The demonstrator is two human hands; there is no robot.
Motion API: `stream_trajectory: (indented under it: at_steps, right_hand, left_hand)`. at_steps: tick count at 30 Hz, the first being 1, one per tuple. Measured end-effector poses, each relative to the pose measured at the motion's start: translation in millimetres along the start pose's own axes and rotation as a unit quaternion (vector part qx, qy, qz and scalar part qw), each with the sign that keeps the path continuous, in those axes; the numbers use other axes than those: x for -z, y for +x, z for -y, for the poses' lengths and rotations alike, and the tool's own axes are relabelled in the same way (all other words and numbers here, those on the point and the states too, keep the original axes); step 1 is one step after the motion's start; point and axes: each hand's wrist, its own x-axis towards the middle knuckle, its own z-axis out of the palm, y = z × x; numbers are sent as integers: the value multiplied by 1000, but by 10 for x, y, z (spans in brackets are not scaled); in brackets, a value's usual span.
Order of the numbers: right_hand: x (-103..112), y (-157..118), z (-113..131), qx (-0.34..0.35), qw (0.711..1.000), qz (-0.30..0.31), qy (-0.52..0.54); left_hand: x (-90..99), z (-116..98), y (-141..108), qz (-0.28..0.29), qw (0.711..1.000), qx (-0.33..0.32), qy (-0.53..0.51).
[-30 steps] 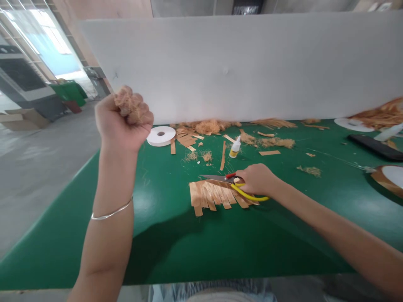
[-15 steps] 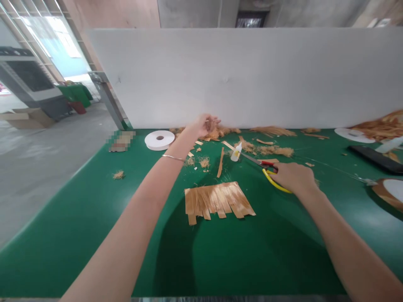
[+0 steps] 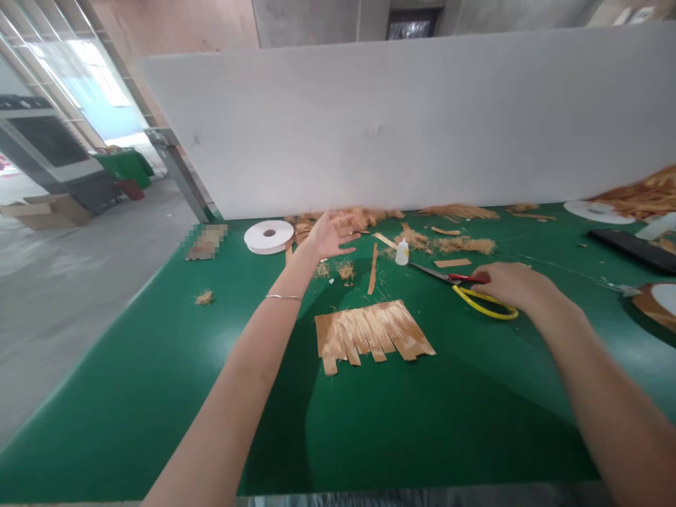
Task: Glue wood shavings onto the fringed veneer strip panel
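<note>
My left hand (image 3: 332, 236), fingers stretched and spread, is over the heap of tan fibre scraps (image 3: 364, 217) at the table's back and holds nothing that I can see. The scissors (image 3: 446, 277), with one red and one yellow handle, lie low at the table top, blades pointing left. My right hand (image 3: 510, 283) has its fingers closed at the red handle. Just beyond the blade tips stands a small white bottle (image 3: 402, 252). In front of both hands lies a flat tan piece of overlapping strips (image 3: 372, 331), its near edge uneven.
A white tape roll (image 3: 268, 237) lies left of my left hand. Loose strips (image 3: 372, 269) and fibre tufts (image 3: 205, 297) are scattered about. At the right are a black phone-like slab (image 3: 631, 250) and a brown-and-white disc (image 3: 658, 304). A white board (image 3: 370, 127) rises behind the green table (image 3: 158, 408).
My left hand has spread its fingers and come slightly down and left. My right hand and the scissors have shifted right. The bottle, tilted before, now stands upright.
</note>
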Motion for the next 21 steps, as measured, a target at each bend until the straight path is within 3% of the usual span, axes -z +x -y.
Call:
stream_trajectory:
  at_steps: [3,7,9,12,14,17,21]
  right_hand:
    - [205,112,271,7,998,-2,59]
    - [454,419,957,82,973,-63,205]
    - [479,633,1302,92,958,-105,252]
    - [388,944,1659,116,917,-93,371]
    - [276,1102,1745,111,898,-80,419]
    - [85,1249,1658,56,882,-94,459]
    - [-117,1349,1347,-23,882,-127,453]
  left_hand:
    - [-50,21,-46,11,1000,14,-3]
    - [-169,25,-121,39,998,35,22]
    - [-224,36,-174,39,998,36,30]
    - [-269,59,-277,31,999,29,34]
    - [-256,60,-372,36,998,37,37]
    - [-169,33,-566,27,997,47,50]
    - [-21,12,-871,-62,988,-3,140]
